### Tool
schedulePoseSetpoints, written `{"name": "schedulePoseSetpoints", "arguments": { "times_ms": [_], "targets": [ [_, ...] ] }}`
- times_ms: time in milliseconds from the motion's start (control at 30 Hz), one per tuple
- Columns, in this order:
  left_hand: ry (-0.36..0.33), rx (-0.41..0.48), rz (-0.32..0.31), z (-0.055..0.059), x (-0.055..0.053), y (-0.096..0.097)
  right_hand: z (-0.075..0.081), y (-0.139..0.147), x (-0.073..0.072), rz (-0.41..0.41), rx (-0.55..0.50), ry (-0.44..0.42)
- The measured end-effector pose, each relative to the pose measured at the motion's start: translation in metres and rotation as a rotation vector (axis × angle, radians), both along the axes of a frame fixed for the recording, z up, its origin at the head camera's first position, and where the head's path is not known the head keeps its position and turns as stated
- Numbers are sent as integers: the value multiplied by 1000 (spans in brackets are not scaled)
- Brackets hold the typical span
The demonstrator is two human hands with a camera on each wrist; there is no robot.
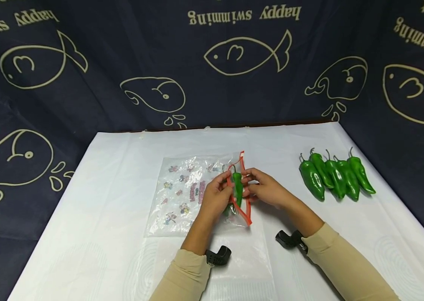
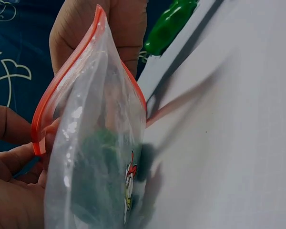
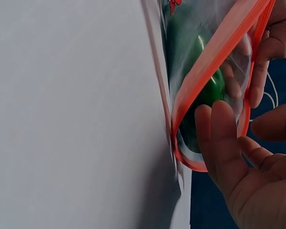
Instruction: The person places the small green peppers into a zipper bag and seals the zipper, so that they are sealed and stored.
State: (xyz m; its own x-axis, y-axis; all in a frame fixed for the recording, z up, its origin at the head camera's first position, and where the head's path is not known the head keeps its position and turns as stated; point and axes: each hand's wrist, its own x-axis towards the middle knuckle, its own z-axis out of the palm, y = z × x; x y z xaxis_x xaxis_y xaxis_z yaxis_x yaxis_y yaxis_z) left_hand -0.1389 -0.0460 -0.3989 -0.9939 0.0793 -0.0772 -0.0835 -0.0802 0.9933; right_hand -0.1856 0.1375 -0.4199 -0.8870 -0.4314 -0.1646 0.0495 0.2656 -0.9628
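Observation:
A clear zip bag (image 1: 181, 196) with a red zip edge and small printed figures lies on the table, its mouth facing right. My left hand (image 1: 214, 198) pinches the upper zip edge and holds the mouth apart, as the left wrist view shows at the red strip (image 2: 36, 136). A green pepper (image 1: 237, 188) sits just within the mouth, its stem toward the far side. My right hand (image 1: 268, 190) is at the opening, its extended fingers (image 3: 224, 138) overlapping the green pepper (image 3: 214, 88) in the right wrist view. More green shows through the plastic.
Several green peppers (image 1: 333, 173) lie side by side at the right of the white-covered table (image 1: 114, 175). A dark curtain (image 1: 249, 96) with fish drawings hangs behind the far edge. Black wrist cameras (image 1: 219, 256) sit at both cuffs.

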Motion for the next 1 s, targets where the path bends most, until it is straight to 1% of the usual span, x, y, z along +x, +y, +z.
{"name": "schedulePoseSetpoints", "arguments": {
  "times_ms": [67, 133, 233, 333, 500, 600, 733, 900, 1000],
  "targets": [
    [-10, -10, -15, -5, -3, -1, 0, 0, 0, 14, -21, -5],
    [-13, -19, -25, -13, -8, -1, 1, -1, 0, 24, -44, -14],
    [-16, -17, -27, -23, -12, -1, 2, -3, 0, 32, -64, -28],
    [-9, -18, -24, -27, -13, -1, 2, -7, 0, 40, -82, -52],
    [5, -12, -22, -28, -13, -1, 0, -12, 0, 37, -126, -92],
    [12, -10, -16, -29, -13, 0, -1, -10, 0, 33, -140, -102],
    [12, -5, -10, -31, -14, 0, -1, -4, 0, 23, -129, -71],
    [-2, 8, 0, -31, -15, 1, 3, 7, -1, -6, -63, 34],
    [-9, 11, 10, -31, -15, 2, 5, 18, -2, -20, -2, 99]
  ]
}}
